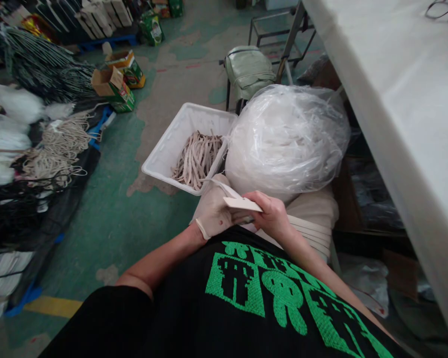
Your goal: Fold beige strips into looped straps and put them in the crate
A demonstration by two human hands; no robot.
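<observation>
My right hand point(272, 214), bare, pinches the near end of a flat off-white strip point(242, 203) in front of my body. A narrower length of the strip runs on up and to the left, across my left hand point(217, 210), which wears a pale glove. The gloved fingers curl beneath the strip near my right hand; their tips are partly hidden. Just beyond my left hand stands a white plastic tub point(164, 144), holding a heap of beige strips point(197, 156). A big clear plastic bag point(287, 136) full of white material sits beyond my right hand.
A white-covered table point(388, 99) runs along the right, with eyeglasses point(444, 11) on it. Stacked pale material point(313, 214) lies under the bag. A stool with a green cushion point(250, 69) stands behind. Cord bundles point(59, 144) and open boxes point(114, 89) lie left.
</observation>
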